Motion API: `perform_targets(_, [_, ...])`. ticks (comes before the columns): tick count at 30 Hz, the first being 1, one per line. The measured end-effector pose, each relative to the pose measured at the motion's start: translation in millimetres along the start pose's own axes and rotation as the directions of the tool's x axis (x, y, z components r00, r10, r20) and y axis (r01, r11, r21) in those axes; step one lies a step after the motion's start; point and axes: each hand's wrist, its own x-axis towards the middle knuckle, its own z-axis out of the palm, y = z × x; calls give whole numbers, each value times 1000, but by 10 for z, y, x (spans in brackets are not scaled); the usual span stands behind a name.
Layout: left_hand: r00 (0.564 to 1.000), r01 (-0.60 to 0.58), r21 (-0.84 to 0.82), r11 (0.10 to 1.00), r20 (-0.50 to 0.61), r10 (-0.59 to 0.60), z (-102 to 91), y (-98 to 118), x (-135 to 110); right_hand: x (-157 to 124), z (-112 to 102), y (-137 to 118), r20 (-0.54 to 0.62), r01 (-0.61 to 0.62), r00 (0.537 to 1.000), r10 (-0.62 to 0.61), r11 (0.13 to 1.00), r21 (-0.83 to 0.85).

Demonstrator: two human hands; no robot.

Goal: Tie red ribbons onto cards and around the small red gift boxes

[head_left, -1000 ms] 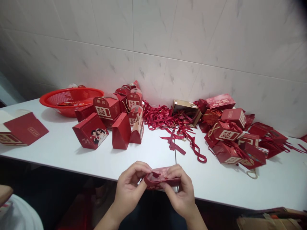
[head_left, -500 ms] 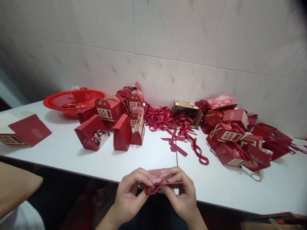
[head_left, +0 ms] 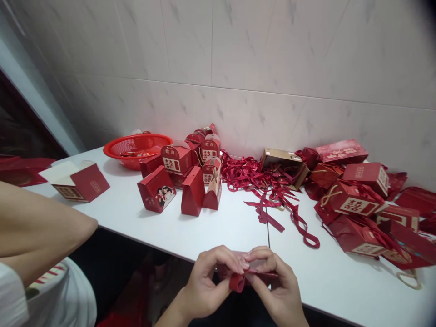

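Observation:
Between my hands, at the table's front edge, is a small red and pink paper gift box (head_left: 223,271), largely covered by my fingers. My left hand (head_left: 208,279) grips its left side, fingertips pressed together near the middle. From the right, my right hand (head_left: 277,281) pinches the same box with thumb and fingers. A curled red loop (head_left: 237,282) sticks out toward me below the fingertips; whether it is ribbon or a rolled flap I cannot tell.
Red ribbons (head_left: 248,175) lie heaped by the wall beside an open cardboard box (head_left: 281,159). Finished-looking red boxes (head_left: 361,204) are piled right; others (head_left: 192,190) stand left, near a red plastic basket (head_left: 112,147). Another person's arm (head_left: 44,222) reaches in at left, near an open box (head_left: 90,184).
The view has turned left, so the tabletop things appear farther right. My fingertips are closer together on the gift box, and the red loop shows rounder. The other person's arm shows more.

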Motion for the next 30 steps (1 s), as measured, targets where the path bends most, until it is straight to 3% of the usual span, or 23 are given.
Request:
perform_targets(10, [997,42,34,999,-68,-39,7,-26,-68,-42,38,30,-9,27,1000,-27,1000,16])
perform_targets(14, [983,176,118,977,32,-181,-27,4,16,-48,33,69,2,25,1000,-25,998,65])
perform_targets(18, [960,260,62,964,92,-265,-4,-37,60,-51,-3,163,-24,27,999,-24,992,119])
perform_targets(25, [966,242,219,945,35,-255,108,-174,77,-49,7,268,-202,97,976,-85,994,51])
perform_targets(30, [932,363,236,901,-99,-349,115,-302,121,37,-126,241,-224,-61,973,48,997,-48])
